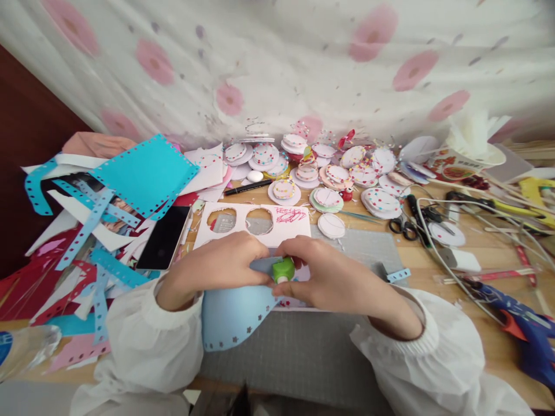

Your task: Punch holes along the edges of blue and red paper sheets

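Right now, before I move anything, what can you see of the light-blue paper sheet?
The light-blue paper sheet looks smooth and matte, and is bowed rather than flat. Small, dark, flower-like holes line its curved lower edge. The left hand grips its upper part, hiding some of it; the right hand holds a small green punch by its right side. Below lies the grey cutting mat; contact there is unclear.

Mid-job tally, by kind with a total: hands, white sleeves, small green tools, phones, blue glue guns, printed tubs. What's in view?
Hands: 2 (left hand, right hand)
White sleeves: 2 (left sleeve, right sleeve)
Small green tool: 1
Phone: 1
Blue glue gun: 1
Printed tub: 1
Total: 8
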{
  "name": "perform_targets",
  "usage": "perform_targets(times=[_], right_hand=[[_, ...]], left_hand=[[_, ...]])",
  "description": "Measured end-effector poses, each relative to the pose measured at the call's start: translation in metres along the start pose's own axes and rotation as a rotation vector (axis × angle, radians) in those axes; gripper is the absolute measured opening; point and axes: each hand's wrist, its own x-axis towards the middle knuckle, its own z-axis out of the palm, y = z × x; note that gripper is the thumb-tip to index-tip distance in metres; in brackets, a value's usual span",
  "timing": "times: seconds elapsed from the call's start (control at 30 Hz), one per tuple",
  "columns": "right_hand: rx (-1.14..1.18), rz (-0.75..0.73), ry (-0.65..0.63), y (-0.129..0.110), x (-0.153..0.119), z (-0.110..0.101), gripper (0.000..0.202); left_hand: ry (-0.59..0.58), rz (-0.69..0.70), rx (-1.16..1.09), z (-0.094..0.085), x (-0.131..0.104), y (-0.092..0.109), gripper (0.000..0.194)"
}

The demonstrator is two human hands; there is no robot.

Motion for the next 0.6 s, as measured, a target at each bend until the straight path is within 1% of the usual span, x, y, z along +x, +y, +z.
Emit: perform_targets(times=[0.23,0.43,0.5,0.6], right_hand=[[0.005,-0.033,0.082,0.002,0.003,0.007,0.02],[0.0,-0.051,0.097,0.004,0.008,0.008,0.019],[-0.027,-0.04,0.104,0.002,0.007,0.006,0.019],[-0.046,-0.044,0.106,-0.001,0.005,0.004,0.021]], left_hand=[[-0.055,0.038,0.017,-0.001,0.001,0.001,0.02],[-0.027,0.038,0.11,-0.001,-0.001,0.003,0.022],[0.021,-0.008,0.166,-0.001,-0.006,0.006,0.03],[0.113,-0.072,0.214,-0.001,-0.014,0.012,0.059]])
